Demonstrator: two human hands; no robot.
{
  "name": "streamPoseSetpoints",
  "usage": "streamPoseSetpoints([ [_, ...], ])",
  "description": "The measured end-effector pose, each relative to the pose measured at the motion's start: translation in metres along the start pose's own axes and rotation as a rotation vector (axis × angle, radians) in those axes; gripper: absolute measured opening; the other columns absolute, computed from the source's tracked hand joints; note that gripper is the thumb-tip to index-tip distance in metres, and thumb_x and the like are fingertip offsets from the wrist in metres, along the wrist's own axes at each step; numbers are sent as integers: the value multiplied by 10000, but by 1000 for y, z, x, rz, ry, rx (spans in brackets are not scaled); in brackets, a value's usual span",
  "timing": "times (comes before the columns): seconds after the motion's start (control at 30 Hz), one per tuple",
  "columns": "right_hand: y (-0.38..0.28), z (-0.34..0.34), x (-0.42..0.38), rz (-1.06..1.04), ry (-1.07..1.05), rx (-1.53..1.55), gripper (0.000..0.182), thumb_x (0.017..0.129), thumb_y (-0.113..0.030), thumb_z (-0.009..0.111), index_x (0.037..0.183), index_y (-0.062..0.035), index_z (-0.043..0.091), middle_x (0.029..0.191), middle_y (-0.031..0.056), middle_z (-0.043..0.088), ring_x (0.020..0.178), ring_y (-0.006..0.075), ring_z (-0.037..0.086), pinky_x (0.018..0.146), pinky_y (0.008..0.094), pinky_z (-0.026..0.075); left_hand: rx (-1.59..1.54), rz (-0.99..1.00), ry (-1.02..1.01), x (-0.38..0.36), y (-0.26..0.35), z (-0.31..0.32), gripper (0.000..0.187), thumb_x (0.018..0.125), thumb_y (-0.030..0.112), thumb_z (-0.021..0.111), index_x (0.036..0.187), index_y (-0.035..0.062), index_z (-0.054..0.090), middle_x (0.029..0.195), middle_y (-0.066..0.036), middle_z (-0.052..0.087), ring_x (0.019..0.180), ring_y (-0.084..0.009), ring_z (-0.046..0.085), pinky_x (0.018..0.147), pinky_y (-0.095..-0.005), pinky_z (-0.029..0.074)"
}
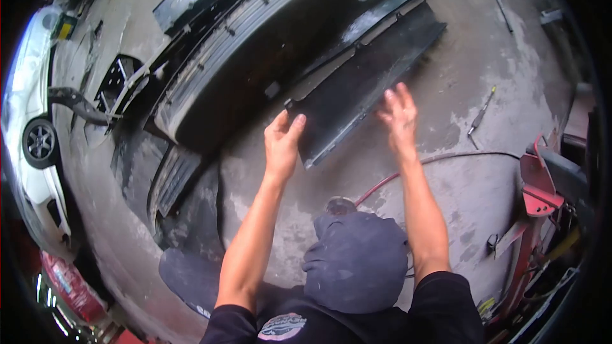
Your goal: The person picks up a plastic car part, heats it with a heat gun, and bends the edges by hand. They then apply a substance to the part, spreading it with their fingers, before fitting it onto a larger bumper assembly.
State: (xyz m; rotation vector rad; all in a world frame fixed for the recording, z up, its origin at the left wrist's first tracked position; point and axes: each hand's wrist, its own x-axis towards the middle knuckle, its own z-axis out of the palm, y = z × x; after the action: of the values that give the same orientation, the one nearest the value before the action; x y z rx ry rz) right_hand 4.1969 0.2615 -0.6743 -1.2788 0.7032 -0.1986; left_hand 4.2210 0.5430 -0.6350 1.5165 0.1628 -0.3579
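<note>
A long black plastic panel [366, 79] lies on the concrete floor, slanting from lower left to upper right. My left hand [282, 143] reaches to its near left corner, thumb and fingers apart and touching the edge. My right hand [400, 118] hovers over the panel's near right edge with fingers spread and nothing in it. A large black tyre [252, 57] lies just left of the panel. Whether either hand grips the panel is unclear.
A red hose [408, 172] runs across the floor under my right arm. A screwdriver [479, 118] lies to the right. Red metal equipment [539, 197] stands at the right edge. A white car [32, 127] is at far left. Black trim pieces [175, 178] lie lower left.
</note>
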Motion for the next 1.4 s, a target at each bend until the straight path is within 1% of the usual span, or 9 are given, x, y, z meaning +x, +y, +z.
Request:
streamPoseSetpoints([
  [0.07, -26, 21, -26, 34, -173, 347, 991, 1004, -226, 741, 1693, -2, 66, 1227, 117, 698, 1026, 244, 726, 852, 465, 619, 69, 107, -56, -15, 66, 19, 365, 1029, 152, 712, 1337, -43, 684, 1195, -97, 748, 1057, -156, 686, 953, -328, 538],
  [0.17, -72, 38, -43, -40, -209, 456, 1018, 1005, -192, 731, 1694, -8, 5, 1193, 122, 701, 1012, 247, 723, 894, 446, 610, 135, 299, -181, -37, 141, 44, 360, 1017, 129, 720, 1344, -21, 699, 1171, -85, 753, 1030, -128, 671, 899, -294, 548],
  [0.27, -95, 34, -35, -125, -170, 576, 867, 1016, -171, 706, 1669, -7, 158, 1182, 139, 704, 1025, 253, 719, 916, 406, 603, 239, 444, -324, -63, 194, 64, 469, 984, 31, 716, 1445, -6, 644, 1248, -110, 744, 1047, -123, 677, 862, -267, 570],
  [0.37, -90, 18, -32, -83, -361, 800, 342, 1012, -110, 654, 1335, -31, 575, 1202, 176, 710, 1055, 265, 723, 951, 392, 590, 337, 732, -380, -67, 189, 83, 475, 947, -57, 691, 1416, 9, 659, 1337, -179, 712, 1062, -224, 743, 772, -302, 635],
  [0.4, -92, 15, -34, -93, -356, 797, 342, 1012, -110, 654, 1335, -31, 575, 1202, 176, 710, 1055, 265, 723, 951, 392, 590, 360, 790, -374, -70, 190, 89, 471, 945, -56, 689, 1411, 10, 661, 1323, -194, 714, 1043, -241, 755, 750, -310, 640],
  [0.83, -143, 8, -71, -310, 47, 167, 398, 1011, -202, 646, 1333, 32, 634, 1171, 127, 701, 1002, 200, 689, 854, 364, 587, 361, 788, -337, -74, 193, 90, 412, 951, -47, 706, 1360, 4, 700, 1246, -192, 739, 999, -208, 758, 752, -304, 630],
  [1.03, -178, 5, -47, -271, -83, 304, 363, 1038, -237, 633, 1269, 41, 667, 1004, 188, 737, 869, 269, 735, 810, 399, 612, 381, 684, -324, -74, 189, 69, 420, 933, -83, 685, 1344, 0, 711, 1224, -179, 754, 1014, -208, 747, 833, -299, 590],
  [1.1, -180, 5, -39, -225, -126, 319, 374, 1046, -261, 634, 1270, 37, 659, 1020, 193, 744, 881, 272, 739, 815, 398, 610, 395, 676, -299, -74, 187, 64, 428, 903, -103, 678, 1318, -6, 722, 1215, -183, 761, 1088, -242, 741, 939, -310, 554],
  [1.4, -151, 20, -43, -39, -177, 313, 278, 1022, -263, 693, 1179, -46, 618, 1047, 142, 752, 891, 266, 759, 791, 416, 628, 587, 705, -333, -66, 143, 29, 373, 893, -112, 675, 1232, 29, 744, 1237, -175, 742, 1133, -358, 719, 971, -400, 571],
])
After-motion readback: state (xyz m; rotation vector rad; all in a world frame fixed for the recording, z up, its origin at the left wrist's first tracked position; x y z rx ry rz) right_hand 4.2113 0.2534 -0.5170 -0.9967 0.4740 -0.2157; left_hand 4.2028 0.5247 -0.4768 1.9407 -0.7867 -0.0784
